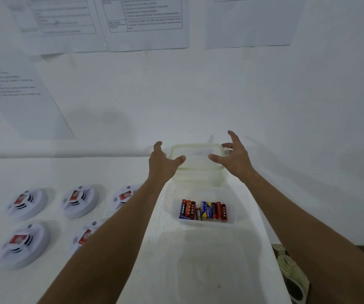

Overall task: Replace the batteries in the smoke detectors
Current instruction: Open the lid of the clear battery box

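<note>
Both my forearms are bare up to the lower frame edge; no sleeve, cuff, glove or watch in view. My left hand [162,162] has no ring or band that I can see. Same for my right hand [234,157]: fingers plain, wrist uncovered. Nails look short, though blur hides detail. No marks or tape on either arm.

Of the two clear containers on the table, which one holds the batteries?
The nearer container, between the forearms, holds the batteries. The far container, between the open hands, looks empty.
</note>
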`<state>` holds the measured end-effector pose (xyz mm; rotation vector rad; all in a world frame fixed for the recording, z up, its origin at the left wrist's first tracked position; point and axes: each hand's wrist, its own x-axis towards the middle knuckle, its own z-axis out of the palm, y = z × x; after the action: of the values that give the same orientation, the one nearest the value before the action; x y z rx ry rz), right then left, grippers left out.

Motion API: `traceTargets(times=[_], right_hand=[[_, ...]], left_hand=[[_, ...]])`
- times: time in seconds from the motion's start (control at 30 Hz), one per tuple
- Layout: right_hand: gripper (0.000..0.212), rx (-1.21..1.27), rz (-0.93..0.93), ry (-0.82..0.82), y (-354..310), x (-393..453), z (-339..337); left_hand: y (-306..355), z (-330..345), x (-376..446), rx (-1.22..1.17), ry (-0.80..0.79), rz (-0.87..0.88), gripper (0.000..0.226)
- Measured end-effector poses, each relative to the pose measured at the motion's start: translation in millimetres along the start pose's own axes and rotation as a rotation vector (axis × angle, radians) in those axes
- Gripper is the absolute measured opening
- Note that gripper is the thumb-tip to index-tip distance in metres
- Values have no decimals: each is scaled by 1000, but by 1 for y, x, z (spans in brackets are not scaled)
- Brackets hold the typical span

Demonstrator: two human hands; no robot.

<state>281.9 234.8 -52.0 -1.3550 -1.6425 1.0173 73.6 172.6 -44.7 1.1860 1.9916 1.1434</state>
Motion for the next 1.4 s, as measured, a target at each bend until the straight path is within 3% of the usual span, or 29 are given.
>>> traceTargets(times=[0.33, 0.57, 0.73, 0.87, 1.07, 1.17, 1.3, 1.4], right_hand=[[104, -101, 68, -40, 56, 16, 25], [89, -128, 88, -85, 52, 0, 15], [77, -83, -8, -10, 30, -54, -7], [73, -61, -55, -45, 26, -126, -20], [71, -79, 17, -158, 40, -226, -37], [82, -55, 100, -221, 49, -254, -44], [110, -79, 135, -363, 58, -270, -46], [121, -83, 123, -393, 57, -271, -42]], left_hand=[[-43, 30, 27, 192, -103, -31, 97], [-42, 26, 13, 239, -110, -14, 89], [-30, 1, -47, 161, -72, 125, 76], [-40, -20, -122, 89, -121, 145, 72], [-77, -46, -214, 29, -288, 80, 96], [-93, -54, -236, 25, -363, 40, 120], [-104, -53, -250, 16, -450, 49, 119], [-104, -45, -250, 12, -419, 63, 125]])
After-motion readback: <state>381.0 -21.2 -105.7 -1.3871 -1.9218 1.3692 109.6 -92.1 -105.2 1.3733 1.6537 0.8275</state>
